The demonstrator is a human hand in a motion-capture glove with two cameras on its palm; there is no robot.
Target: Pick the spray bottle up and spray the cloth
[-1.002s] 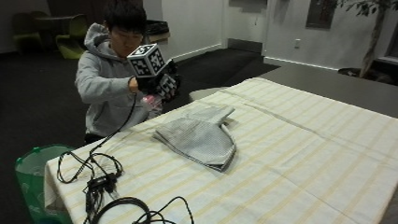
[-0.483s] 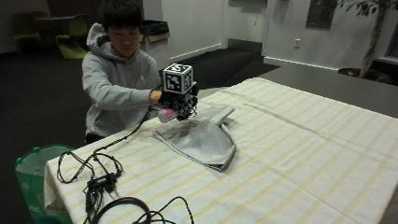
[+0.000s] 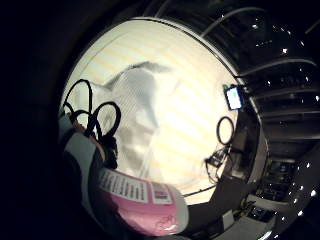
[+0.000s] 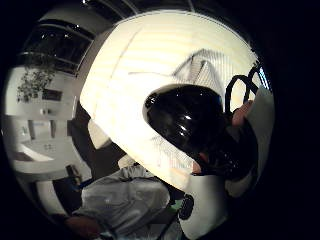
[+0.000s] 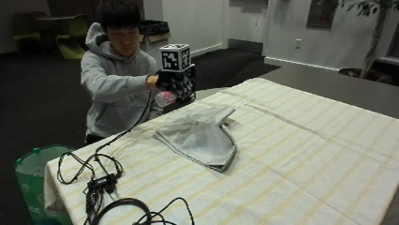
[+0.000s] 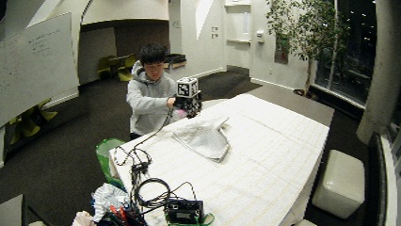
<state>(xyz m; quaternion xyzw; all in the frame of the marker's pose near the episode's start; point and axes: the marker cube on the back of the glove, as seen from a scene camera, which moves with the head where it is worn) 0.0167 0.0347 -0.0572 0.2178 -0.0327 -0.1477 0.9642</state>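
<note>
Gloved right hand (image 5: 176,85) grips pink spray bottle (image 5: 165,98), fingers curled round it, raised above table (image 5: 312,154) edge, probably for aiming. Grey cloth (image 5: 199,138) lies flat on table, near, below hand, ready as target.

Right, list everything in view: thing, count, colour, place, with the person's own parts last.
spray bottle: one, pink, held up at the table's near edge, short of the cloth.
cloth: one, grey, crumpled flat on the tablecloth in front of the person.
tablecloth: one, cream with yellow stripes, covering the table.
green bin: one, on the floor at the table's corner beside the person.
white stool: one, on the floor by the table's far side.
potted tree: one, green, by the windows.
right hand: one, black-gloved, fingers curled round the spray bottle.
</note>
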